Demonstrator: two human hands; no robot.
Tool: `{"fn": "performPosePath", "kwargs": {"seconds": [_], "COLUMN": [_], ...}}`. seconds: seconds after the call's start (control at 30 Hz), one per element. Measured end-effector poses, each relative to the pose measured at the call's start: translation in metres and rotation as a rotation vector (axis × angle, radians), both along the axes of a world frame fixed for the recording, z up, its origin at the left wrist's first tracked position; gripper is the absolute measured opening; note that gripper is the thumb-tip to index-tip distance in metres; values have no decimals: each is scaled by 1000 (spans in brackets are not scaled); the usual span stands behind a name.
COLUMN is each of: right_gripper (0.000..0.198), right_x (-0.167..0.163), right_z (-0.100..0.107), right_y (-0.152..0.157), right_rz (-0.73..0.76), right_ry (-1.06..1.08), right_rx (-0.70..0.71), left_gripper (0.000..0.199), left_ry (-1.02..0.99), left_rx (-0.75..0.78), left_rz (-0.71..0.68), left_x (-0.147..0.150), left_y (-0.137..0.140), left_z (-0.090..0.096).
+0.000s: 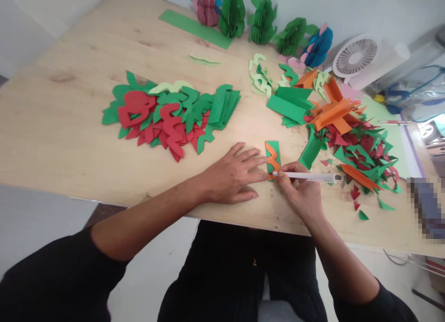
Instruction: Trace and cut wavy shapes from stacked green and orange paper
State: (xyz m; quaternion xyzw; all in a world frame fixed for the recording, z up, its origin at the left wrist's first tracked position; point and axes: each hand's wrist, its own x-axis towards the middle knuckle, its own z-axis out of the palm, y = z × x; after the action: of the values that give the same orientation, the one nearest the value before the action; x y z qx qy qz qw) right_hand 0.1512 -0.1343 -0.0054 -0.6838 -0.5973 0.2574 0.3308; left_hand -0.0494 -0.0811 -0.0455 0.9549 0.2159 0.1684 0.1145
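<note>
On the wooden table, an orange wavy-edged paper cutout lies on top of a small green paper strip. My left hand lies flat with its fingers spread, their tips at the left edge of the green strip and the orange cutout. A white pen is gripped in my right hand, its tip at the lower part of the orange cutout. The pen's barrel points to the right, nearly level. The fingers of my right hand partly cover the strip's lower right corner.
Red and green paper cutouts are heaped at the left. Green and orange folded papers and scraps pile up at the right. Honeycomb paper figures and a white fan stand along the back. A long green strip lies behind.
</note>
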Motion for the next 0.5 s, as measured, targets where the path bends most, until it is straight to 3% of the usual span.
{"fn": "performPosePath", "kwargs": {"seconds": [0.5], "right_gripper": [13], "right_x": [3], "right_z": [-5], "right_y": [0], "right_rz": [-20], "right_ry": [123], "right_rx": [-53], "left_gripper": [41], "left_ry": [18], "left_rx": [11], "left_rz": [-6], "left_x": [0], "left_y": [1], "left_z": [1]}}
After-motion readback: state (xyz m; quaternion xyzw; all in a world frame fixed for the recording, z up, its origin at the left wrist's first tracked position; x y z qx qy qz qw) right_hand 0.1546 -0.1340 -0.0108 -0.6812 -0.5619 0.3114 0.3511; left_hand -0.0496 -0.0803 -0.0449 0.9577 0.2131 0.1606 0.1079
